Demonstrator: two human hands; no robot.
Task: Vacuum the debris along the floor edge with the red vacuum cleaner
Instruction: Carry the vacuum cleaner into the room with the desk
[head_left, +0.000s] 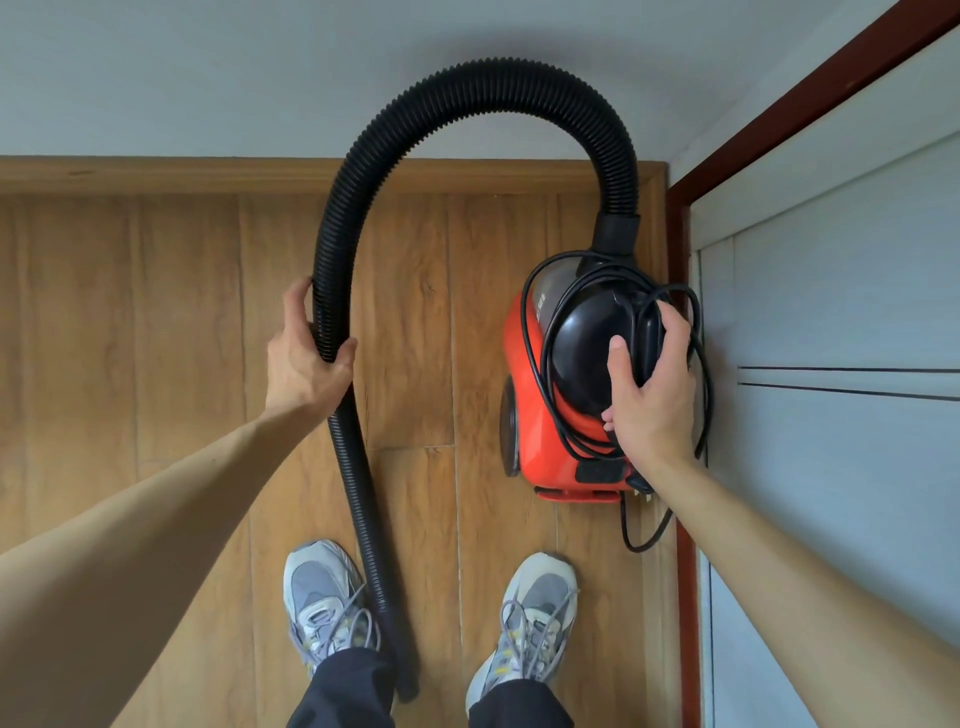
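Observation:
The red vacuum cleaner (540, 415) with a black top stands on the wooden floor near the right wall. Its black ribbed hose (467, 88) arches up from the body and comes down between my feet. My left hand (304, 358) grips the hose partway down its left run. My right hand (652, 389) grips the black handle on top of the cleaner, over the looped black power cord (535, 364). The hose's lower end runs behind my trouser leg. No debris shows on the floor.
A wooden skirting board (156, 176) runs along the pale far wall. A dark red door frame (680, 260) and a grey sliding door (831, 312) stand right beside the cleaner. My two grey shoes (322, 597) are planted on the floor boards.

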